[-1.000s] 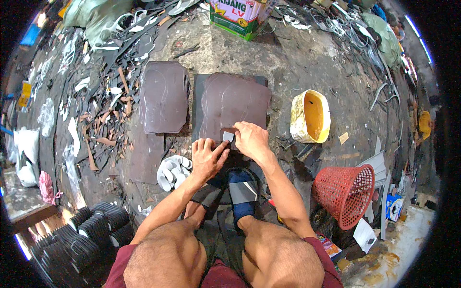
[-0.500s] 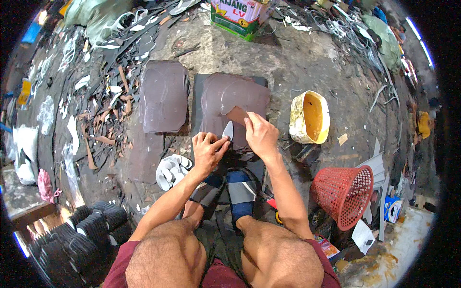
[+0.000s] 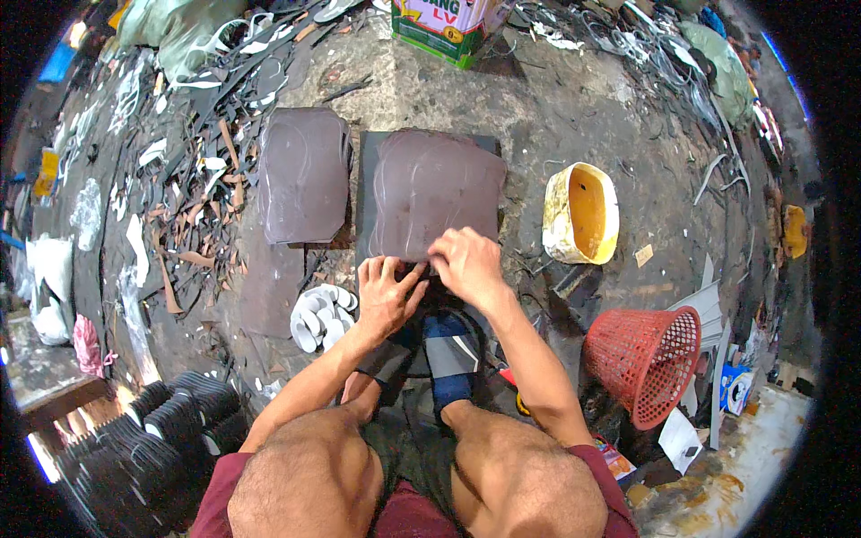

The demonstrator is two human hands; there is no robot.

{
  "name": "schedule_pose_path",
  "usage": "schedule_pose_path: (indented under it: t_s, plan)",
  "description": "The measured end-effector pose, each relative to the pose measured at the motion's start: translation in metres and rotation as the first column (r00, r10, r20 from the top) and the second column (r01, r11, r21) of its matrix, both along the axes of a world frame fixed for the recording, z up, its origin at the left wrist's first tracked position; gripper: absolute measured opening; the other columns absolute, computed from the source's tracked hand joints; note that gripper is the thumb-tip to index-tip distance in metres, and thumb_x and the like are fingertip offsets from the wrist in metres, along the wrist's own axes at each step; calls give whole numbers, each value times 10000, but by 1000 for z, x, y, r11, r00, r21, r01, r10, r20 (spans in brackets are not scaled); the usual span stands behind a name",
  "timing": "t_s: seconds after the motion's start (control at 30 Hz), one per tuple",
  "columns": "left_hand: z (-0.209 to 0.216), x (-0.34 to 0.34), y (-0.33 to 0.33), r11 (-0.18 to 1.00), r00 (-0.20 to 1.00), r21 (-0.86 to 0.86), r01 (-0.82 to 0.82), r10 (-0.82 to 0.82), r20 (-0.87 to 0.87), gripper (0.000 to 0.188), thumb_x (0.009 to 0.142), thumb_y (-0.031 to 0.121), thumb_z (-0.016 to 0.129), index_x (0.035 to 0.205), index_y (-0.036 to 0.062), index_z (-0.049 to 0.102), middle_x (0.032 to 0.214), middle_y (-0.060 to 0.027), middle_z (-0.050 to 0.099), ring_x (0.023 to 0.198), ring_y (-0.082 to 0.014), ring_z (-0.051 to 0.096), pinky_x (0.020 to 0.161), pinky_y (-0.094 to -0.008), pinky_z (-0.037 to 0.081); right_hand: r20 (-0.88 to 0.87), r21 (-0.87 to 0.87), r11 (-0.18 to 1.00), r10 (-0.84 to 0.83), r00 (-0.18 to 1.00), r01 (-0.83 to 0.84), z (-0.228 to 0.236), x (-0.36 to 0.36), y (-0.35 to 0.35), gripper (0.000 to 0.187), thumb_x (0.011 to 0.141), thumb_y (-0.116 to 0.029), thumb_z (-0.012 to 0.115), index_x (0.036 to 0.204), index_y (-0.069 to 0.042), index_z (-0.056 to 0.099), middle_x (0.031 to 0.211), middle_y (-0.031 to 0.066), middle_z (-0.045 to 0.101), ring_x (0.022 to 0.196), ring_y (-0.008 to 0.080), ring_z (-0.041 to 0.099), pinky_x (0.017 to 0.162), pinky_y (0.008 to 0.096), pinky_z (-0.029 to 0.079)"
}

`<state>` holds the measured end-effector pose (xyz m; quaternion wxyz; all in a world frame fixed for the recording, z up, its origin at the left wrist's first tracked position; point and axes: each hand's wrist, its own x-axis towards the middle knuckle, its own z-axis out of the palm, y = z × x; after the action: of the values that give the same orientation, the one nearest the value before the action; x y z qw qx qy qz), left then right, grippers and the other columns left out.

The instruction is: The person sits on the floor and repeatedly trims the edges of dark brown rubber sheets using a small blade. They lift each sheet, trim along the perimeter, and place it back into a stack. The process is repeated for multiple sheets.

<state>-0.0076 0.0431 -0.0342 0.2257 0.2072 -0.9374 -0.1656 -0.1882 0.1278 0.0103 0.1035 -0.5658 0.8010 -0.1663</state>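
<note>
A brown sheet stack (image 3: 438,193) with pale, wavy smears lies on a black board (image 3: 366,188) in front of me. At its near edge, my left hand (image 3: 387,294) has bent fingers, with thumb and index closed toward my right hand. My right hand (image 3: 468,266) is curled with its fingertips pinched down beside them. Whatever lies between the fingertips is hidden. Left of the board lies a second brown sheet stack (image 3: 307,179). Small white and grey cut pieces (image 3: 321,316) lie heaped beside my left forearm.
A yellow-stained tub (image 3: 549,215) stands right of the board, with a red perforated basket (image 3: 628,359) tipped nearer me. A metal can (image 3: 439,45) stands at the far side. Scraps (image 3: 193,206) litter the left; black sole stacks (image 3: 152,448) sit lower left.
My right hand has come nearer and left, beside my left fingertips. The brown flat piece it held and the small grey-white pointed piece under my left fingers no longer show.
</note>
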Motion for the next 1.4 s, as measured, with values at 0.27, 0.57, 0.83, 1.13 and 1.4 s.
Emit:
schedule_pose_path:
  t_s: [0.27, 0.57, 0.83, 1.13, 1.4]
  plan:
    - [7, -1, -17, 994, 996, 78, 71, -66, -61, 344, 892, 332, 782, 1192, 166, 756, 1215, -115, 619, 1200, -356, 540, 999, -516, 436, 211, 309, 929, 139, 968, -201, 28, -22, -12, 327, 930, -320, 699, 1176, -110, 743, 1296, 66, 681, 1297, 305, 586, 999, 481, 502]
    - [11, 54, -30, 962, 989, 245, -116, 136, -65, 487, 895, 294, 802, 1351, 166, 689, 1418, -159, 579, 1326, -385, 516, 1127, -543, 384, 107, -149, 918, -355, 929, 367, -26, -112, -39, 456, 893, -216, 772, 1319, -114, 645, 1304, 130, 673, 1177, 339, 662, 998, 435, 531]
    - [-16, 132, -50, 917, 948, 258, -305, 268, 170, 379, 811, 57, 763, 1178, 151, 786, 1139, -88, 671, 1034, -286, 608, 866, -405, 509, 802, -523, 360, -101, 589, 773, 106, -77, 34, 222, 961, -48, 727, 1182, -37, 714, 1085, 24, 712, 956, 124, 662, 823, 266, 550]
    - [5, 123, -72, 1000, 981, 15, -19, 16, 195, 289, 729, 117, 833, 1004, 200, 795, 1123, 1, 674, 1083, -277, 579, 925, -448, 430, 903, 429, 822, -380, -199, 374, 24, 53, 83, 168, 988, -126, 708, 1123, -55, 639, 1080, 87, 696, 859, 231, 753, 637, 375, 650]
    - [67, 81, -67, 897, 990, 420, 141, -115, -86, 333, 808, 37, 855, 1128, 118, 815, 943, -70, 756, 857, -248, 678, 754, -367, 525, 903, -98, 982, 21, 428, 159, 41, 73, 10, 351, 949, -175, 773, 1271, -47, 722, 1123, 75, 741, 860, 129, 713, 728, 282, 573]
